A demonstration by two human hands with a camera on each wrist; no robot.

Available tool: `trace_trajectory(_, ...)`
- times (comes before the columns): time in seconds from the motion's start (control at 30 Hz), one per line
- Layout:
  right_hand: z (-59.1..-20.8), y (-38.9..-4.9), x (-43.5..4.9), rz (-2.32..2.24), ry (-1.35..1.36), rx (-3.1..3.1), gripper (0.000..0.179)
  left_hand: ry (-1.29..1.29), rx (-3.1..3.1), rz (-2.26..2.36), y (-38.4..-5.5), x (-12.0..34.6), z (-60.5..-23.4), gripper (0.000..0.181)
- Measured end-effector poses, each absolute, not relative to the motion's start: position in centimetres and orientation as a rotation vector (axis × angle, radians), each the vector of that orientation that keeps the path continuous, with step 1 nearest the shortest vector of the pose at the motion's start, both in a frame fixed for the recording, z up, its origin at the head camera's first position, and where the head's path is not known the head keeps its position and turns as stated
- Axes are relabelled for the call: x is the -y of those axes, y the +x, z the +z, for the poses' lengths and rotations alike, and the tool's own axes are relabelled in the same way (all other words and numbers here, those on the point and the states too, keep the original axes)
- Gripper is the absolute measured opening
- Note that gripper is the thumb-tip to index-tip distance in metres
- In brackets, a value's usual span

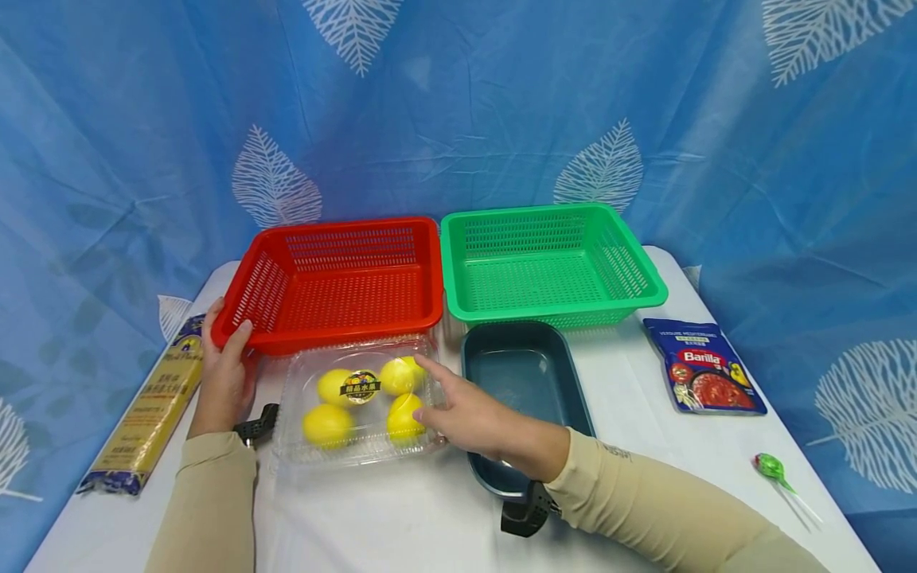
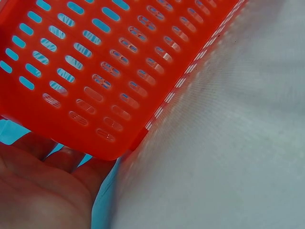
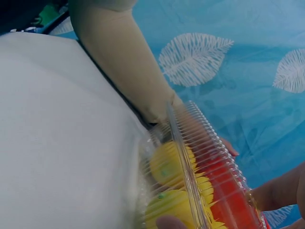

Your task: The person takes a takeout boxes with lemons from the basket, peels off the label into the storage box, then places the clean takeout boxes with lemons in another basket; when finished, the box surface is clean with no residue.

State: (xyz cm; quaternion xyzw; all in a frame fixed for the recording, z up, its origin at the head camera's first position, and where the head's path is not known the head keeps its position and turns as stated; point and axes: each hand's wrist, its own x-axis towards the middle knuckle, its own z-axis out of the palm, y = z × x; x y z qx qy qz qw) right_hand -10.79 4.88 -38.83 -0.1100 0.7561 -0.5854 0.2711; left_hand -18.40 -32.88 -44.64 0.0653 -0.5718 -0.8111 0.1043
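My left hand (image 1: 224, 374) grips the front left corner of the red plastic basket (image 1: 344, 330), its thumb on the near side. In the left wrist view its fingers (image 2: 62, 157) reach under the basket's rim. With my right hand (image 1: 476, 418) I hold the right side of a clear plastic fruit box (image 1: 297, 390), thumb toward me and fingers on the far side. Several yellow lemons (image 1: 328, 426) show through its lid, which bears a dark label (image 1: 360, 387). The box lies right in front of the red basket; in the right wrist view its ridged edge (image 3: 228, 162) overlaps the basket.
A green basket (image 1: 552, 310) stands right of the red one. A dark blue dish (image 1: 519, 374) lies under my right forearm. At the left edge is a spaghetti pack (image 1: 154, 406); at the right are a Barilla sauce pouch (image 1: 705, 370) and a green lollipop (image 1: 770, 468).
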Motion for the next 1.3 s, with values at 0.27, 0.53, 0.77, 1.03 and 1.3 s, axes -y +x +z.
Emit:
trace_trajectory(0.27,-38.9,-10.9,-4.4,-1.612,-0.237,-2.008,0.079,0.205,1.717,-2.358,-18.5,33.0,-44.6,0.075)
trace_trajectory(0.53,-39.0,-11.0,-4.3,-1.604,-0.226,-2.007,0.08,0.217,1.732,-2.351,-18.3,33.0,-44.4,0.077)
trace_trajectory(0.77,-39.2,-10.8,-4.4,-1.591,-0.219,-2.02,0.081,0.233,1.754,-2.341,-18.1,32.7,-44.3,0.08)
trace_trajectory(1.03,-39.2,-10.9,-4.4,-1.585,-0.232,-2.019,0.08,0.387,1.974,-2.186,-18.0,32.8,-43.9,0.083)
trace_trajectory(1.3,-39.1,-10.7,-4.4,-1.597,-0.224,-2.012,0.081,0.42,2.27,-1.986,-17.3,32.6,-43.4,0.084)
